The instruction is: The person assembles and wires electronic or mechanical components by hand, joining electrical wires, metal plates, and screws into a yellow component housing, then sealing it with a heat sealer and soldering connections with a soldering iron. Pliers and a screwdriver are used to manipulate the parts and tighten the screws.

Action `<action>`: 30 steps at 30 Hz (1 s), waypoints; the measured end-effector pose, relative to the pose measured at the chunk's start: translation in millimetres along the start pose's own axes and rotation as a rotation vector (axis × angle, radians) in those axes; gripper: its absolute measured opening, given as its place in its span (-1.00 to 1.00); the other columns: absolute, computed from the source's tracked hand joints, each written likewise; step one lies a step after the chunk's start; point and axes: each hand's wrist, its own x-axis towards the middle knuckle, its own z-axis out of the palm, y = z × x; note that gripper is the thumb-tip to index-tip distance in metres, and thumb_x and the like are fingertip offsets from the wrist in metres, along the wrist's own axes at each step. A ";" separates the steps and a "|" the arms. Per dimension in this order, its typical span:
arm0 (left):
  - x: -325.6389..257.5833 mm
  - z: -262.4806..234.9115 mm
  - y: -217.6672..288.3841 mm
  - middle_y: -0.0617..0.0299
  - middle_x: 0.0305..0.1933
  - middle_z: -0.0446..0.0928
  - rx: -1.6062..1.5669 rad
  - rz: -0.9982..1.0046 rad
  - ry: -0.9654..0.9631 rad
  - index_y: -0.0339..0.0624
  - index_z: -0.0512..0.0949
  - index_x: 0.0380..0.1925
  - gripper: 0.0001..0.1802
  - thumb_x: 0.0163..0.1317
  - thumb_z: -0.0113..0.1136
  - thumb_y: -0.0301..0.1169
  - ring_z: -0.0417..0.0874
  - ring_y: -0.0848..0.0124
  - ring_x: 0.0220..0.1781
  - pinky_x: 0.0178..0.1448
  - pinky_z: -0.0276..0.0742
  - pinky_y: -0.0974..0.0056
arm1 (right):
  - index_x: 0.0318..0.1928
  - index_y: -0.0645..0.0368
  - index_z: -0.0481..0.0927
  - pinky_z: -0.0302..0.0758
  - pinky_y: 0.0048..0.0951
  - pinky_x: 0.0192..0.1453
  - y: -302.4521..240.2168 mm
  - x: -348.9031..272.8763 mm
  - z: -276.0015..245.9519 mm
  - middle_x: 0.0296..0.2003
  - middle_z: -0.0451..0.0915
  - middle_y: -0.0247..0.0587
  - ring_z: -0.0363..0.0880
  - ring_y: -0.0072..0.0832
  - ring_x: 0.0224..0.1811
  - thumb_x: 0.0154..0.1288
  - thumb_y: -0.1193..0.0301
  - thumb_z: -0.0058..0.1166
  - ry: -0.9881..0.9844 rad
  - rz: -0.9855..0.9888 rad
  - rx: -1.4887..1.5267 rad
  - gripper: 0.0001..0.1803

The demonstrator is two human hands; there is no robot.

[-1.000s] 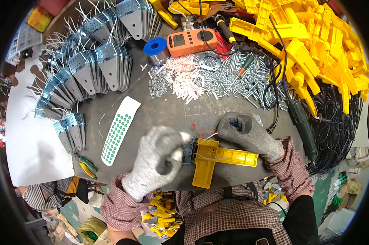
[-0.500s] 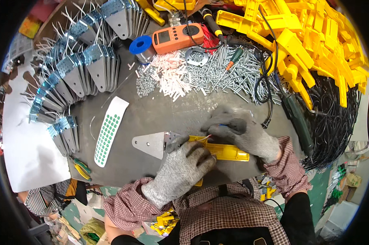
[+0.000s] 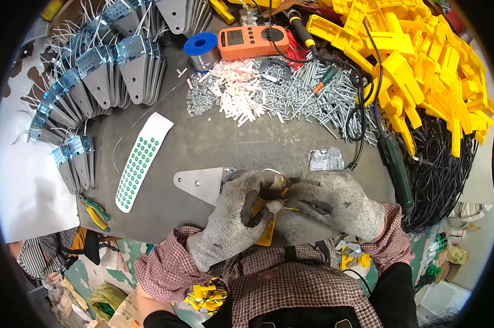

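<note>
My gloved left hand (image 3: 239, 210) is closed around a yellow plastic housing (image 3: 266, 234), most of which its fingers cover. A grey tapered metal plate (image 3: 199, 183) with two holes sticks out leftward from under this hand. From there a thin pale wire (image 3: 274, 173) arcs over to the fingertips of my gloved right hand (image 3: 337, 203). Those fingers are pressed together in a pinch close to the left fingertips. Exactly where the wire ends is hidden between the hands. A small silvery packet (image 3: 326, 159) lies just beyond the right hand.
Metal plates with wires (image 3: 140, 71) stand in rows at left. Beyond the hands are screws (image 3: 312, 90), pale plugs (image 3: 239, 90), a solder spool (image 3: 202, 52) and an orange meter (image 3: 252, 42). Yellow housings (image 3: 422, 65) and black cables (image 3: 444, 175) pile at right. Stickers (image 3: 143, 164) and pliers (image 3: 96, 214) lie left.
My right hand has come down toward the left, uncovering the silvery packet. The yellow housing, which stretched out to the right, is now mostly hidden by my hands. The whole view has shifted slightly.
</note>
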 end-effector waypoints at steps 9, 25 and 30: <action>-2.0 -6.5 -9.3 0.15 -0.08 0.58 -0.285 -0.103 -0.127 -0.26 0.50 0.05 -0.60 0.20 0.31 -0.50 0.60 0.38 0.02 0.15 0.48 0.26 | 0.10 0.19 0.54 0.58 -0.33 -0.14 -2.8 12.0 -6.9 -0.24 0.65 -0.03 0.70 -0.25 -0.20 0.39 0.45 0.08 0.087 0.159 0.267 -0.70; -2.1 6.4 -14.1 0.19 -0.09 0.56 -0.326 -0.110 0.000 -0.24 0.55 -0.08 -0.76 0.24 0.29 -0.52 0.59 0.41 0.01 0.15 0.50 0.29 | 0.09 0.16 0.53 0.41 -0.50 -0.33 5.8 8.5 9.8 -0.36 0.47 -0.27 0.40 -0.60 -0.42 0.26 0.44 0.15 0.083 0.153 0.462 -0.63; 2.0 3.7 -8.9 0.21 -0.14 0.55 -0.256 -0.039 0.055 -0.17 0.57 -0.14 -0.77 0.18 0.28 -0.55 0.59 0.43 -0.08 0.10 0.49 0.30 | 0.00 0.18 0.55 0.40 -0.51 -0.34 -2.4 7.8 7.9 -0.37 0.47 -0.29 0.38 -0.61 -0.43 0.25 0.46 0.17 0.143 0.130 0.441 -0.70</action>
